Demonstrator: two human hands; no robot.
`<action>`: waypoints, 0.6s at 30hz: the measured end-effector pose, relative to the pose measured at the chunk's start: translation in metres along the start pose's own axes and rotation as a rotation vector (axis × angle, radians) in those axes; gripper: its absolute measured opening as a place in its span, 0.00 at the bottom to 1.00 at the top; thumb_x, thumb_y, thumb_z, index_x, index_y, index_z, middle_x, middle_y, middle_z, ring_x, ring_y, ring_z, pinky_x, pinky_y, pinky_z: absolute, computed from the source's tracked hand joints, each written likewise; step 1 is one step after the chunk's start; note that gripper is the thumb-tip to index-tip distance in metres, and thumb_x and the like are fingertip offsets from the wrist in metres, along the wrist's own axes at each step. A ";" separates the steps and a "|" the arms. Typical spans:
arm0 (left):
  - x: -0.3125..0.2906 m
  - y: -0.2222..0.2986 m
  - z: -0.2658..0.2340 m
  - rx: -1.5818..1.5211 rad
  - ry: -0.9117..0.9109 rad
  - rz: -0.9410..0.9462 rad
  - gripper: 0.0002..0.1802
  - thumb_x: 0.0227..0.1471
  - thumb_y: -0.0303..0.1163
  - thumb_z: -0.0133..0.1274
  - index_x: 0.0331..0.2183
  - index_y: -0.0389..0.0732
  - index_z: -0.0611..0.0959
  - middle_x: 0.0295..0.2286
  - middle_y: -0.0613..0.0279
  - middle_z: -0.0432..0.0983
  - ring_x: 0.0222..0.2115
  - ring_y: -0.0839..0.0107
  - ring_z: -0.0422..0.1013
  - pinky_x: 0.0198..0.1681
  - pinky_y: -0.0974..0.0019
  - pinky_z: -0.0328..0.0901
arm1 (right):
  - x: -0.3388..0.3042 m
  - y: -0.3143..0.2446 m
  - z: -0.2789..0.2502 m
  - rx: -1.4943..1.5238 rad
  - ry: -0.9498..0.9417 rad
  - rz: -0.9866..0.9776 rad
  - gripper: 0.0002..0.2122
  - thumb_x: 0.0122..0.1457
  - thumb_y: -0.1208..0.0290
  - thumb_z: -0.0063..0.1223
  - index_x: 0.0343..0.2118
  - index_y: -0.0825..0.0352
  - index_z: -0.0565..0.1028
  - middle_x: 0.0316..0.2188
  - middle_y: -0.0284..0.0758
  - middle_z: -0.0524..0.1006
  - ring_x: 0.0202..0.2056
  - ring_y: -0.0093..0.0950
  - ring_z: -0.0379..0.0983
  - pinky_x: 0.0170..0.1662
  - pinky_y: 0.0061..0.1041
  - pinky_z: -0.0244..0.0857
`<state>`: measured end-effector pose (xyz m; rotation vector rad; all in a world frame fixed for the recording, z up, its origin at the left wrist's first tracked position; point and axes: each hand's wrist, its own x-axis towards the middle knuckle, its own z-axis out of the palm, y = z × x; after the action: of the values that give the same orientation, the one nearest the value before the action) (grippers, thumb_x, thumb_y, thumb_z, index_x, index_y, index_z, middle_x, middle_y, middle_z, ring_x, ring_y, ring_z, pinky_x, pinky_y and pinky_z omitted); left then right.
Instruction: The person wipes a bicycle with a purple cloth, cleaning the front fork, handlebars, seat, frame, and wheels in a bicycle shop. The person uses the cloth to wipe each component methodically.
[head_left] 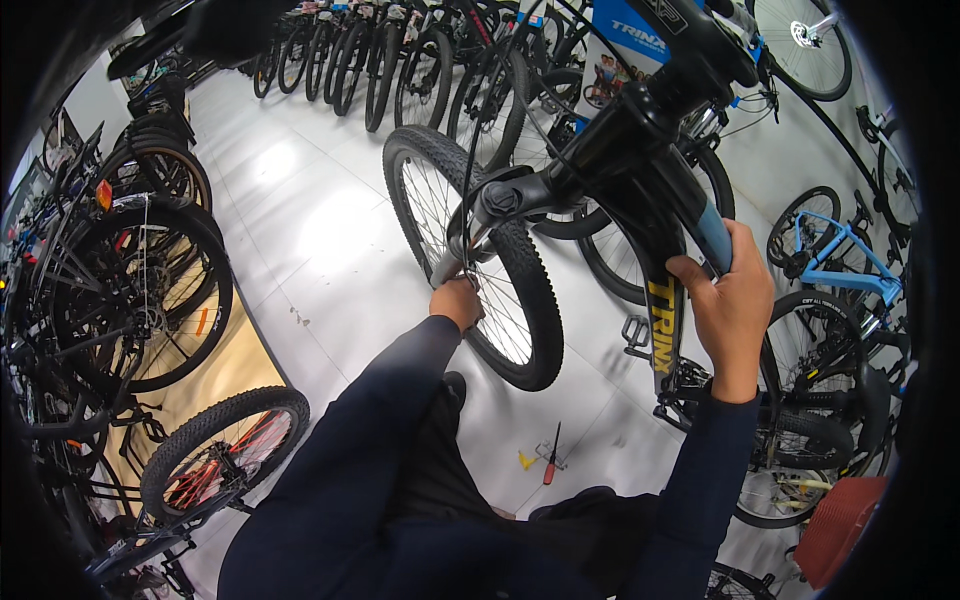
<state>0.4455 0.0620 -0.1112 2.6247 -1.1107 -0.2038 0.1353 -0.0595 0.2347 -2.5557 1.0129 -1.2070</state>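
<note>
A black bicycle with yellow lettering stands in front of me, its front wheel (517, 290) turned to the left. My left hand (459, 304) is closed at the lower end of the grey front fork (482, 232), beside the wheel's spokes. What its fingers hold near the hub is hidden. On the right, my right hand (733, 292) grips the bicycle frame (708, 238) by its blue-grey tube, the thumb toward the black lettered tube. A red-handled screwdriver (550, 467) lies on the floor by my legs, next to a small yellow item (526, 460).
Rows of bicycles line the back and the left, including a wheel (225, 455) close to my left arm. On the right stand a light-blue bicycle (850, 265) and a red stool-like object (838, 530). The floor (330, 340) is white tile.
</note>
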 end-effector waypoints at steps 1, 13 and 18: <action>0.007 -0.006 0.005 -0.171 -0.098 -0.001 0.11 0.53 0.35 0.59 0.33 0.38 0.85 0.30 0.47 0.85 0.33 0.50 0.82 0.38 0.51 0.77 | 0.000 0.000 0.000 -0.010 -0.004 0.005 0.23 0.46 0.63 0.74 0.44 0.64 0.77 0.35 0.41 0.82 0.37 0.45 0.79 0.40 0.38 0.70; -0.006 0.016 -0.020 -0.014 -0.052 -0.026 0.12 0.52 0.31 0.55 0.36 0.35 0.86 0.34 0.42 0.85 0.36 0.48 0.83 0.40 0.52 0.77 | 0.000 -0.001 -0.001 0.005 0.005 -0.020 0.22 0.46 0.65 0.75 0.43 0.65 0.77 0.34 0.42 0.82 0.35 0.46 0.79 0.38 0.37 0.70; -0.011 0.019 -0.033 -0.038 -0.080 -0.069 0.13 0.53 0.33 0.56 0.38 0.37 0.86 0.36 0.45 0.85 0.37 0.50 0.83 0.42 0.52 0.77 | 0.000 0.000 0.001 -0.005 0.013 -0.022 0.22 0.46 0.65 0.74 0.43 0.64 0.77 0.34 0.41 0.82 0.35 0.46 0.79 0.38 0.37 0.70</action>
<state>0.4331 0.0637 -0.0738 2.6436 -1.0318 -0.3433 0.1357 -0.0598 0.2343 -2.5724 0.9939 -1.2302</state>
